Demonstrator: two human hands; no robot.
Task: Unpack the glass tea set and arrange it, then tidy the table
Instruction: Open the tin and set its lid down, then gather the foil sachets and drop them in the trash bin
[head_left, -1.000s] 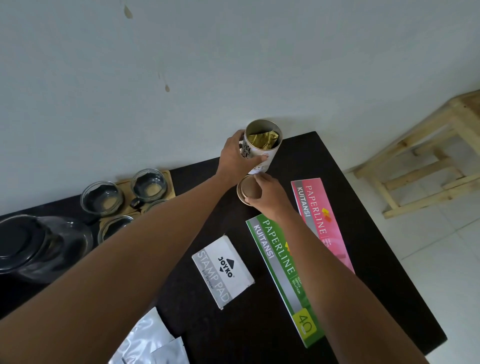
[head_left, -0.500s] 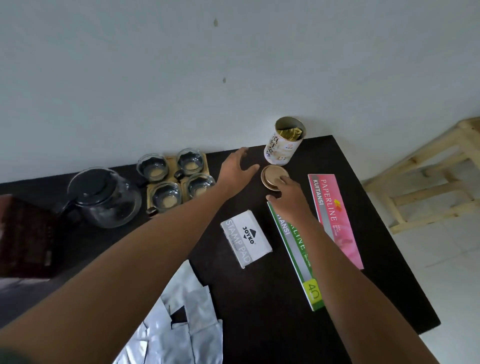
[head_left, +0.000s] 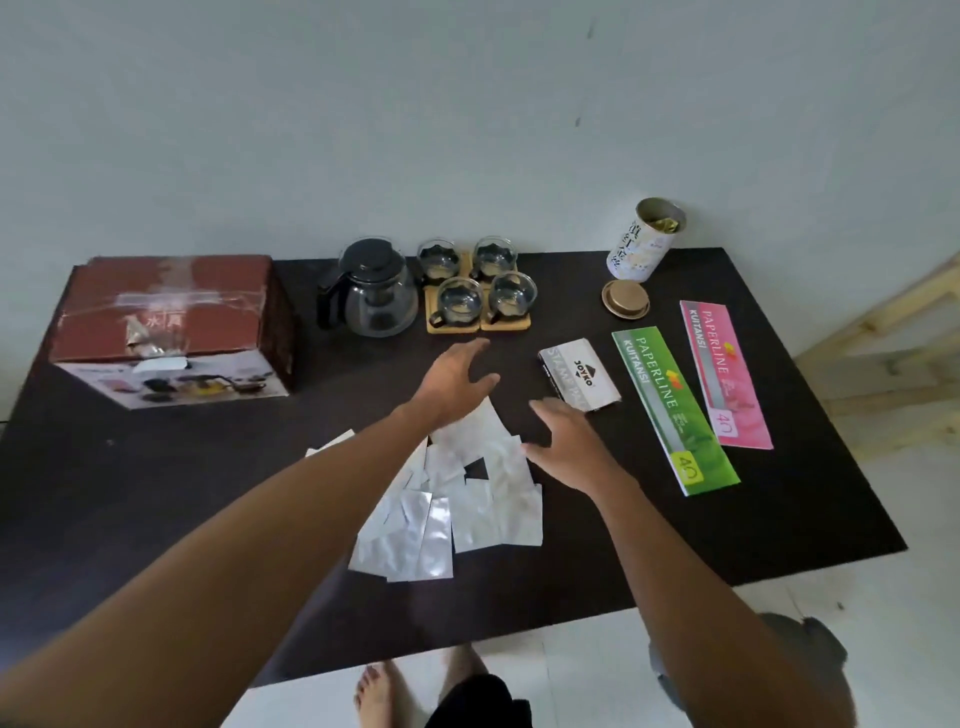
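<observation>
Both hands hang open and empty over a dark table: the left hand with fingers spread toward the far side, the right hand palm down just beside it, both above a loose heap of silver foil sachets near the middle. At the far edge stands a glass teapot with a black lid and handle; just to its right four glass cups sit two by two on wooden coasters. Far left lies a red-brown cardboard box, taped across the top, its near face printed with pictures of a tea set. Right of the hands a white carton reads "JOYKO" and "STAMP PAD". Beyond it lie two long flat packs, well apart from the cups: a green pack marked "PAPERLINE KUITANSI" and "40", and a pink pack with the same words and number. At the far right an open tin with dark characters too small to read holds gold foil, and its round gold lid lies on the table just in front of it.
</observation>
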